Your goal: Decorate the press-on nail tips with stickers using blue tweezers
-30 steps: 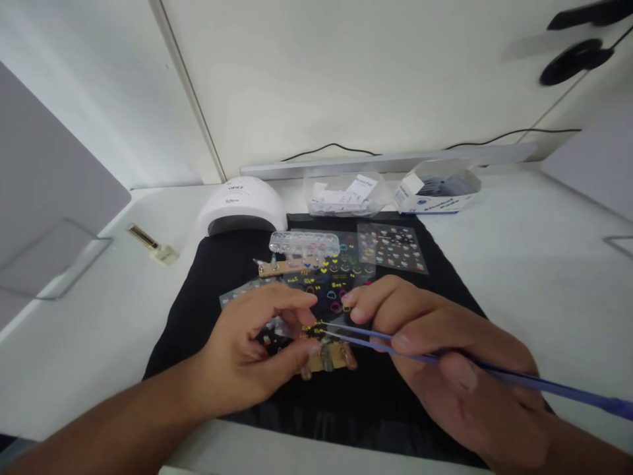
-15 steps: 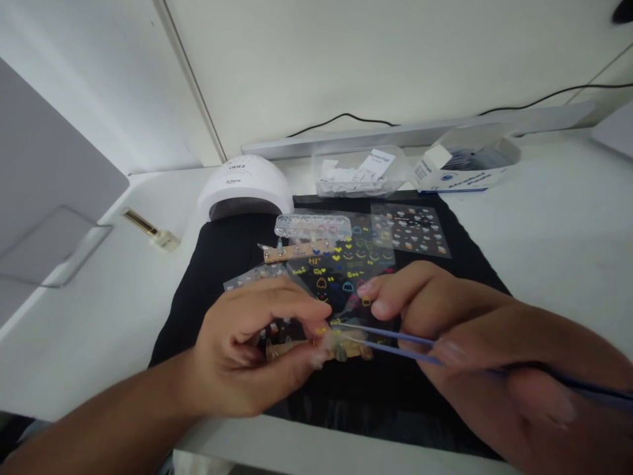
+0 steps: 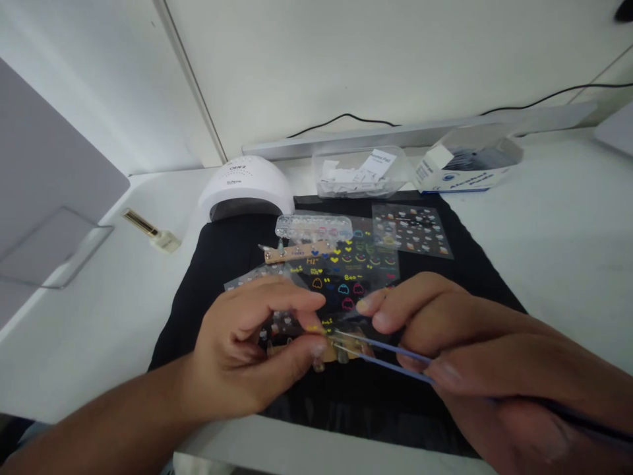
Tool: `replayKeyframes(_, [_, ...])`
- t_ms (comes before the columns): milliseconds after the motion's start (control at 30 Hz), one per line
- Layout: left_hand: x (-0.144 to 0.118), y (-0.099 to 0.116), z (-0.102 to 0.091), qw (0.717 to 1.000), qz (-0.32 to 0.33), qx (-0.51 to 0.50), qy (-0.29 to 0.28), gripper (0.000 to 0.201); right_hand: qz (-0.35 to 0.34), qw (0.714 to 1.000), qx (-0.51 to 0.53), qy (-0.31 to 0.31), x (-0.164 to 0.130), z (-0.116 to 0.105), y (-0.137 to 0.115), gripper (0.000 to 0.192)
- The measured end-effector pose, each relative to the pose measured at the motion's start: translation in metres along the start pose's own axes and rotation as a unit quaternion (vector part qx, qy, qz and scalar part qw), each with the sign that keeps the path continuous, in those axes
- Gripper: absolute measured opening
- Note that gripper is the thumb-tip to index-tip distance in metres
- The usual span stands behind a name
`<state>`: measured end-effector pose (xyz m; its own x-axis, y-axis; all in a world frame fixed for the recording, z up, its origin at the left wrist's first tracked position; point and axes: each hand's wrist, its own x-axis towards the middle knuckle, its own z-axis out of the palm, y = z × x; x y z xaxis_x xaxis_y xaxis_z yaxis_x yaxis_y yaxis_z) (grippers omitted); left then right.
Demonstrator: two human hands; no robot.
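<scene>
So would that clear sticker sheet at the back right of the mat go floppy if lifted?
Probably: the sticker sheet looks like thin clear film lying flat on the black mat. Likely very light, so a push should slide it. Its glossy surface may be slippery.

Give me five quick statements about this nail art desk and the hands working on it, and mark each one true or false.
1. The right hand holds blue tweezers. True.
2. The left hand pinches a wooden stick with nail tips on it. True.
3. The white nail lamp sits on the right edge of the black mat. False: it stands at the mat's far left corner.
4. The sticker sheets lie on the bare white table. False: they lie on the black mat.
5. A blue and white box stands at the back right, beside a clear plastic container. True.
</scene>
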<state>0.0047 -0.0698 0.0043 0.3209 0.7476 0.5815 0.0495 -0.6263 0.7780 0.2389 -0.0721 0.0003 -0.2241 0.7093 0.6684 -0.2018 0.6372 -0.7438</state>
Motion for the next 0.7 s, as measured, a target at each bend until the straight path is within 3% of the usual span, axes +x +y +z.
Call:
replayKeyframes(100, [-0.003, -0.003, 0.002, 1.0, -0.014, 0.004, -0.009, 0.046, -0.041, 0.993, -0.053, -0.096, -0.001, -0.004, -0.001, 0.029])
replayKeyframes(200, [-0.005, -0.004, 0.003, 0.999, -0.006, 0.03, -0.01, 0.048, -0.047, 0.988, -0.086, -0.116, 0.0, -0.005, -0.002, 0.029])
replayKeyframes(333, [-0.006, -0.002, 0.002, 0.995, -0.005, 0.097, 0.002, 0.042, -0.06, 0.983, -0.139, -0.102, 0.005, -0.003, -0.005, 0.018])
replayKeyframes(367, [-0.006, -0.001, 0.001, 0.994, -0.004, 0.108, 0.004, 0.039, -0.094, 0.98, -0.132, -0.114, 0.007, -0.002, -0.006, 0.018])
replayKeyframes(400, [-0.006, 0.0, 0.001, 0.993, -0.003, 0.115, 0.005, 0.036, -0.082, 0.984, -0.138, -0.072, 0.009, -0.002, -0.007, 0.021])
replayKeyframes(433, [-0.006, 0.001, 0.0, 0.993, -0.002, 0.119, 0.005, 0.032, -0.109, 0.981, -0.123, -0.103, 0.011, -0.002, -0.008, 0.021])
replayKeyframes(500, [-0.005, 0.004, 0.0, 0.992, 0.002, 0.126, 0.001, 0.027, -0.114, 0.979, -0.127, -0.11, 0.014, -0.002, -0.008, 0.018])
replayKeyframes(700, [0.0, 0.01, -0.002, 0.989, 0.003, 0.143, -0.024, 0.017, -0.063, 0.989, -0.12, -0.066, 0.005, 0.002, -0.006, 0.013])
